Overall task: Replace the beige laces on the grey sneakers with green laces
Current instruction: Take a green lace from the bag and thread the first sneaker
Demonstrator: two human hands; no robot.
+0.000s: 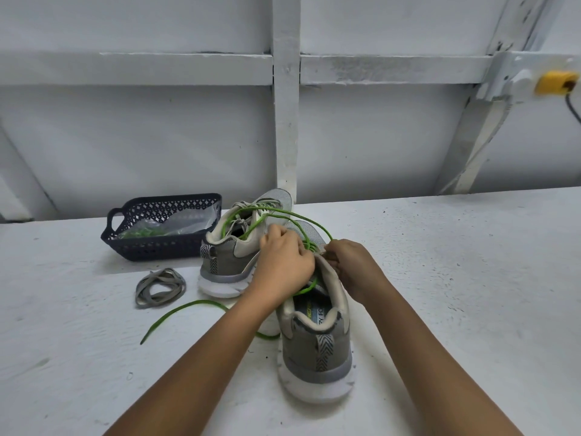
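Two grey sneakers stand on the white table, heels toward me. The near sneaker [317, 350] is under my hands, with a green lace [185, 313] running through it and trailing left across the table. My left hand [284, 258] pinches the green lace at the eyelets. At the shoe's right upper edge, my right hand [352, 265] grips the lace. The far sneaker [229, 256] carries green lacing [251, 212] looping loosely above it. A coil of beige laces [158, 286] lies on the table at the left.
A dark blue plastic basket [157, 247] at the back left holds a clear bag with more green laces [141, 232]. A white panelled wall rises behind the table, with a yellow socket [555, 81] at the upper right.
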